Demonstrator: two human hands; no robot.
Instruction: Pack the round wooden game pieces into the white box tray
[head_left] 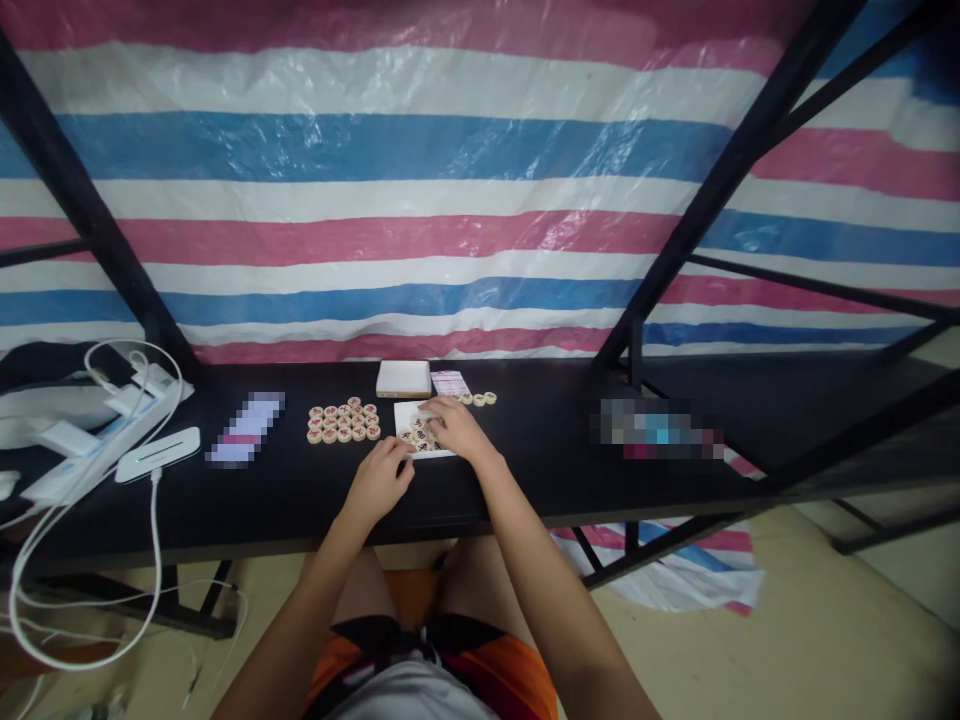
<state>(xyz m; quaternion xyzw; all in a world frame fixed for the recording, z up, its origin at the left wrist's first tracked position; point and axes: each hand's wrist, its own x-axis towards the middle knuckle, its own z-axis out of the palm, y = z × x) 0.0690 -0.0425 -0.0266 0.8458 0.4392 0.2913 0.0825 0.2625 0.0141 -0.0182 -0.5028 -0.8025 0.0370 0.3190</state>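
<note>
A shallow white box part [401,418] lies on the black table in front of me, with round Chinese chess pieces [420,436] bearing dark characters inside. My right hand [459,428] reaches over its right side, fingers apart and bent down among the pieces. At the lower left corner rests my left hand [381,478], its fingers curved toward the nearest pieces and its thumb apart. The undersides of both hands' fingers are hidden. To the left, Chinese chess pieces with red characters [344,422] stand in rows.
Behind the pieces sits another white box part [403,379], beside a printed paper [451,383]. A few more pieces [480,399] lie past my right hand. Further left are a blurred phone-like object [247,430], a white device [159,455] and a power strip [112,440] with cables.
</note>
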